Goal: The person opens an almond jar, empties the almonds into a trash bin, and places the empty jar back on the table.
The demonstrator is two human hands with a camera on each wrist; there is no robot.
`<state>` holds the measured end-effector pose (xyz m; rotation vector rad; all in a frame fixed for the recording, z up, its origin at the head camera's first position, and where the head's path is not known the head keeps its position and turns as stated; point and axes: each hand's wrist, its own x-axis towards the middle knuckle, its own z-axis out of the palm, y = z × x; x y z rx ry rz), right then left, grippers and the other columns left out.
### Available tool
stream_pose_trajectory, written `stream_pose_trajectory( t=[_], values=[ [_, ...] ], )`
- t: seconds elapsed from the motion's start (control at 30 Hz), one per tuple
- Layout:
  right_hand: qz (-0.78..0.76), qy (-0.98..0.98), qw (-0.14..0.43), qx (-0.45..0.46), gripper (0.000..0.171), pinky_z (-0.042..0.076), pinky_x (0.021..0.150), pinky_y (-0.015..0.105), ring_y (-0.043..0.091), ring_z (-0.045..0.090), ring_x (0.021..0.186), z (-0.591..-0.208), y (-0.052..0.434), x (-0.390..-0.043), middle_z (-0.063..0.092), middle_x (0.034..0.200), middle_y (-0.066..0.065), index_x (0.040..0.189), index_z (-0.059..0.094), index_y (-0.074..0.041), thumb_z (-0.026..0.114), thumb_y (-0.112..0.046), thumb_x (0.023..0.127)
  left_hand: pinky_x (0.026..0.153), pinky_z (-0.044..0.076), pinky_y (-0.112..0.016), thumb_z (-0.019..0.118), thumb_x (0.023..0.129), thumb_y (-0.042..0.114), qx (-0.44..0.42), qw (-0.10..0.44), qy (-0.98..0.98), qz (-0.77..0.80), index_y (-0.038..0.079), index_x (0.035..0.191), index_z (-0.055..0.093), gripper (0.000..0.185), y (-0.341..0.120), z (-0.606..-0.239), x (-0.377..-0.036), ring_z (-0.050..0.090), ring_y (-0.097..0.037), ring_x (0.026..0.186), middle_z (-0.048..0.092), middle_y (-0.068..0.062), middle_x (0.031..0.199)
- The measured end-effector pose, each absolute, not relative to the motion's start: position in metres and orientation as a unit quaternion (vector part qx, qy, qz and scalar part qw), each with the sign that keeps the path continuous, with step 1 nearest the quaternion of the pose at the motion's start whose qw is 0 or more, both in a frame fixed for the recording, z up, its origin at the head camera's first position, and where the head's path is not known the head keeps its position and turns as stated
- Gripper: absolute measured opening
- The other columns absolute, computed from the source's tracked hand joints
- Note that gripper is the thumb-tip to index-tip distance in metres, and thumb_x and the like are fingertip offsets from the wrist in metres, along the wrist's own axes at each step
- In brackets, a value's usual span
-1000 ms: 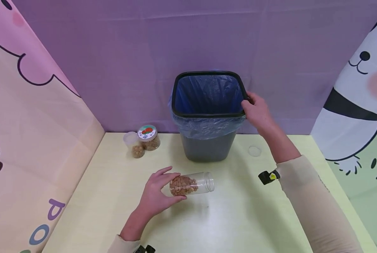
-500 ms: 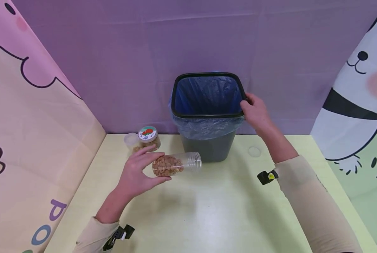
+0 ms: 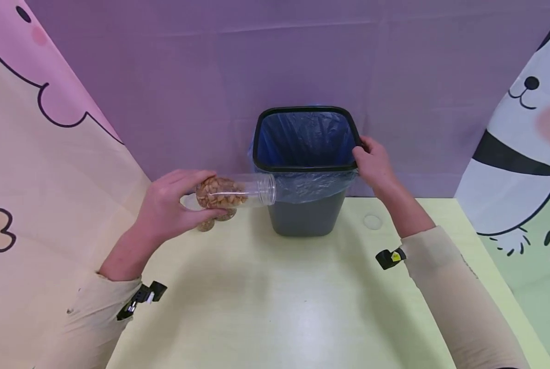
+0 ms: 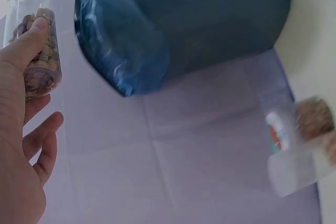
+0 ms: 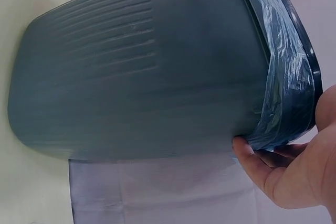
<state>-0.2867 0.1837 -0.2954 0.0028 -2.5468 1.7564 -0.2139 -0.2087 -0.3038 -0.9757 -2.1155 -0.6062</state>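
— Head view, state of each grip?
— Left hand [image 3: 166,210] clasps clear plastic nut-filled jar [image 3: 232,191] sideways, above the table, beside grey bin [image 3: 304,169]; right hand [image 3: 375,164] grips the bin's rim.
— Labels?
— Lid sticker [image 4: 274,132] unreadable.

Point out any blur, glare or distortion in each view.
Head view: sharp; soft sheen on the table; wide lens bends the edges. Left wrist view: rotated; the two jars at right are blurred, while the held jar and bin are clearer. Right wrist view: rotated; bin in focus, liner glints.

Open nut jar [image 3: 235,192] sideways, seemingly half-full.
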Motion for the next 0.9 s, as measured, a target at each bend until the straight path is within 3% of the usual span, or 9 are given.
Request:
stream_pose_trajectory(
  t=[0.17,0.33,0.53,0.77,0.9],
  values=[
    [0.568,-0.823,0.027,-0.005,0.053,0.040,0.102,0.049,0.032,0.040,0.128,-0.296,0.187,-0.290,0.039,0.148,0.016,0.151,0.032,-0.007,0.032,-0.023,0.100,0.075,0.053,-0.046,0.090,0.064,0.039,-0.386,0.359,-0.822,-0.217,0.005,0.115,0.070,0.065,-0.209,-0.277,-0.232,0.066,-0.026,0.089,0.071,-0.009,0.103],
    [0.562,-0.827,0.027,-0.006,0.053,0.042,0.099,0.046,0.032,0.041,0.125,-0.297,0.189,-0.291,0.039,0.147,0.016,0.151,0.033,-0.006,0.034,-0.023,0.100,0.076,0.053,-0.048,0.095,0.052,0.021,-0.393,0.369,-0.818,-0.202,0.005,0.114,0.070,0.068,-0.206,-0.254,-0.249,0.066,-0.028,0.091,0.071,-0.010,0.105],
    [0.552,-0.834,0.025,-0.009,0.052,0.044,0.086,0.040,0.031,0.043,0.118,-0.302,0.188,-0.291,0.042,0.145,0.017,0.150,0.034,-0.006,0.034,-0.023,0.100,0.074,0.053,-0.048,0.094,0.058,0.023,-0.394,0.364,-0.826,-0.172,0.005,0.114,0.070,0.064,-0.201,-0.236,-0.264,0.066,-0.027,0.090,0.071,-0.010,0.104],
    [0.559,-0.829,0.034,-0.004,0.052,0.041,0.100,0.047,0.032,0.042,0.125,-0.302,0.187,-0.291,0.040,0.147,0.016,0.149,0.035,-0.006,0.036,-0.023,0.100,0.078,0.052,-0.047,0.091,0.064,0.030,-0.373,0.326,-0.859,-0.128,0.005,0.118,0.068,0.064,-0.198,-0.221,-0.285,0.063,-0.028,0.094,0.070,-0.011,0.107],
    [0.567,-0.823,0.030,0.000,0.052,0.043,0.095,0.047,0.031,0.043,0.121,-0.302,0.184,-0.292,0.041,0.146,0.016,0.150,0.035,-0.007,0.036,-0.023,0.100,0.086,0.050,-0.048,0.091,0.065,0.031,-0.350,0.305,-0.877,-0.126,0.006,0.121,0.067,0.066,-0.198,-0.219,-0.293,0.062,-0.030,0.102,0.068,-0.012,0.113]
  ],
)
